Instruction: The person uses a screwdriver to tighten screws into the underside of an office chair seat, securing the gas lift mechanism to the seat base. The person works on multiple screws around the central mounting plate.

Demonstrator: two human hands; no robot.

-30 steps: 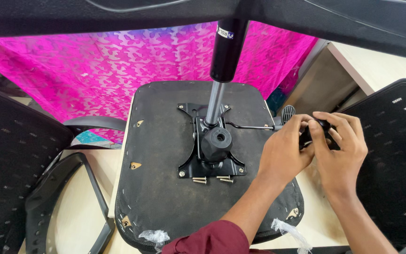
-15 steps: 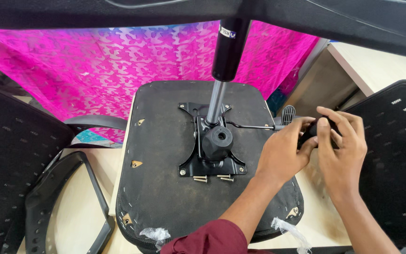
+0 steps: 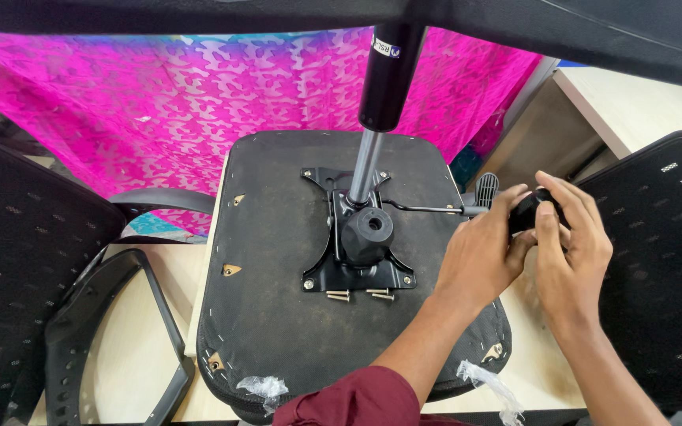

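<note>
Looking down through the head camera, I see my left hand (image 3: 479, 256) and my right hand (image 3: 570, 244) closed together around a small black knob (image 3: 527, 213), fingers curled over it from both sides, at the outer end of the thin lever rod (image 3: 428, 209) that runs out from the black metal mechanism plate (image 3: 357, 260) on the upturned seat base (image 3: 278, 315). Compared with a second ago my right fingers have shifted over the top of the knob and my left thumb has slid (only slightly) toward it, so the grip looks tighter while the knob stays at the rod's tip; I judge the fitting is under way, not finished. The gas cylinder (image 3: 384, 87) stands upright from the plate's centre. Four loose screws (image 3: 361, 295) lie just below the plate. A detached armrest (image 3: 112, 331) lies left, mesh backrests (image 3: 657, 260) flank the seat, and pink patterned cloth (image 3: 199, 102) hangs behind.
</note>
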